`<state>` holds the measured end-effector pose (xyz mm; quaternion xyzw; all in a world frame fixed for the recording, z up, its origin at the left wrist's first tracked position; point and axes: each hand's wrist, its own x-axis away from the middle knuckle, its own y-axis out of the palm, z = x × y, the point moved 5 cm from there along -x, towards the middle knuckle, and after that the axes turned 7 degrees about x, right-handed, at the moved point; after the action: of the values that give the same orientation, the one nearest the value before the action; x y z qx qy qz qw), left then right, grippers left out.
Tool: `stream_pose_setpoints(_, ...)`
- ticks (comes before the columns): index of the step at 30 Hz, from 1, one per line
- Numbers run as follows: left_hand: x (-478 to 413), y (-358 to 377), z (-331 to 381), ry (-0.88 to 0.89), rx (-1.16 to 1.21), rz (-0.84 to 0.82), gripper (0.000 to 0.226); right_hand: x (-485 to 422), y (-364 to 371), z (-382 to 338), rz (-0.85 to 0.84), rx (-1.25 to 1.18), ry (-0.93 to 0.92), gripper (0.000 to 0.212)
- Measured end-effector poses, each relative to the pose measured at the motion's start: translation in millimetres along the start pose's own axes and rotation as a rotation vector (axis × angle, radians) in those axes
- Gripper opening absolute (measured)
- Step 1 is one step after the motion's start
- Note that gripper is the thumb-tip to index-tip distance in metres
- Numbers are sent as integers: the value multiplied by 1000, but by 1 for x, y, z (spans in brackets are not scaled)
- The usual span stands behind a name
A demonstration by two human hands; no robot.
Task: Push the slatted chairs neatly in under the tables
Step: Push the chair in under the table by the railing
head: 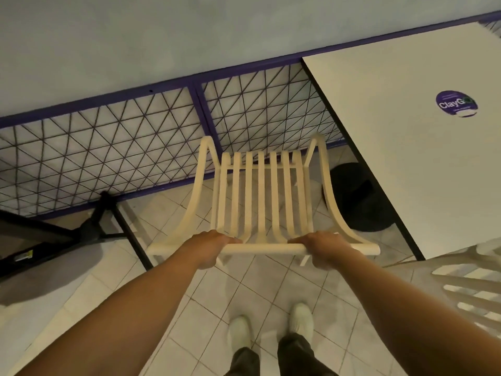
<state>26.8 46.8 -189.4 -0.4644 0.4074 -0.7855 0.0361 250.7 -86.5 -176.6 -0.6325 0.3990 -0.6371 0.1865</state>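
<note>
The slatted chair [260, 202] stands on the tiled floor [206, 308] dead ahead, seat toward the mesh fence [108, 147] at twelve o'clock, not yet under anything. My left hand [208, 246] and right hand [325, 248] curl their fingers [230, 240] over its top rail, set well apart so I can steer it square. The white tabletop [406, 164] lies at two o'clock, with its black pedestal base [357, 202] just beside the chair.

Tiled floor [257, 283]; purple lattice railing [108, 147]
</note>
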Motion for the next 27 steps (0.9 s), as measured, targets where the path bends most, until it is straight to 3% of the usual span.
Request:
stream_pose_setpoints(16,-4,-19,-18,176,-211,-51,90,28,37,-38,57,-159,166,68)
stream_pose_setpoints(27,8,-20,-15,97,-217,4,75,28,40,-38,-26,-226,112,63)
